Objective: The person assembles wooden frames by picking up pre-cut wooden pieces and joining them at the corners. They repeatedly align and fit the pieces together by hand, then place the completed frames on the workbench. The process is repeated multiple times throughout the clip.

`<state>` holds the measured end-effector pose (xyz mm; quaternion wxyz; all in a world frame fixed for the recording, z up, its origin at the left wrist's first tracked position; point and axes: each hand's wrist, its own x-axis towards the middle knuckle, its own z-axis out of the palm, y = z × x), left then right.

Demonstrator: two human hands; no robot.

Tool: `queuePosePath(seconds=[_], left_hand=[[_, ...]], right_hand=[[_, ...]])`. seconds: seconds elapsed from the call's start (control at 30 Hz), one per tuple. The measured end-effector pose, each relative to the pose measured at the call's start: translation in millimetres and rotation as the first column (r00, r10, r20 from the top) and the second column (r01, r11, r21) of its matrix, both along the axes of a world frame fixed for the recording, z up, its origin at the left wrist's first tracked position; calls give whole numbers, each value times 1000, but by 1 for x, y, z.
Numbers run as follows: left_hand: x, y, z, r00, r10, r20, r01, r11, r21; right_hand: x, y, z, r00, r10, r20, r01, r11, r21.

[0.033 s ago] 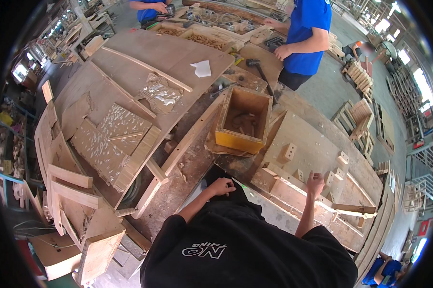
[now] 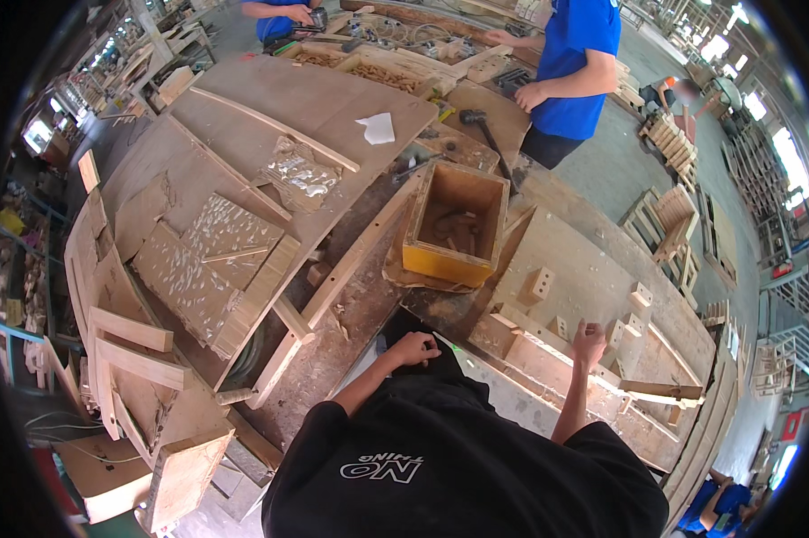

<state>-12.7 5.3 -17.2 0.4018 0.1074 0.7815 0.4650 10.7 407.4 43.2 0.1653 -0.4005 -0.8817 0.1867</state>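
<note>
My left hand (image 2: pixel 415 349) is close to my body at the bench's near edge, below the wooden box. Its fingers are curled in, and anything inside them is hidden. Over the wooden board (image 2: pixel 548 247) on the right, my right hand (image 2: pixel 589 344) is closed in a fist; what it may hold does not show. Small drilled wood blocks lie around it: one block (image 2: pixel 538 283) up to its left, another block (image 2: pixel 641 294) up to its right. A long wooden strip (image 2: pixel 548 340) runs along the board beside the fist.
An open wooden box (image 2: pixel 452 224) with a yellow front holds small brown pieces. Left of it lie a long drilled rail (image 2: pixel 337 278) and a large panel (image 2: pixel 324 99) with glue-spotted scraps. A black-headed mallet (image 2: pixel 485 134) lies behind the box. Co-workers in blue shirts (image 2: pixel 579 67) stand beyond.
My hands and the wood pieces have not visibly moved. The far co-worker's hand at the back has shifted slightly to the left.
</note>
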Motion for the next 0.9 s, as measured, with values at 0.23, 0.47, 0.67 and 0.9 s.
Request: queuePosePath(seconds=[0.23,0.47,0.67,0.9], left_hand=[[-8,-3,-2,999,17,-36,-16,1000,23],[-10,-2,-1,1000,10,-29,-9,1000,13],[-11,-2,1,1000,8,-19,-7,1000,5],[-11,-3,0,1000,0,-23,0,1000,1]], right_hand=[[-9,-4,2,1000,12,-14,-12,1000,-6],[-9,-3,1,1000,-2,-8,2,1000,0],[-9,-3,0,1000,-6,-10,6,1000,-3],[-9,-3,2,1000,-3,-12,3,1000,-10]])
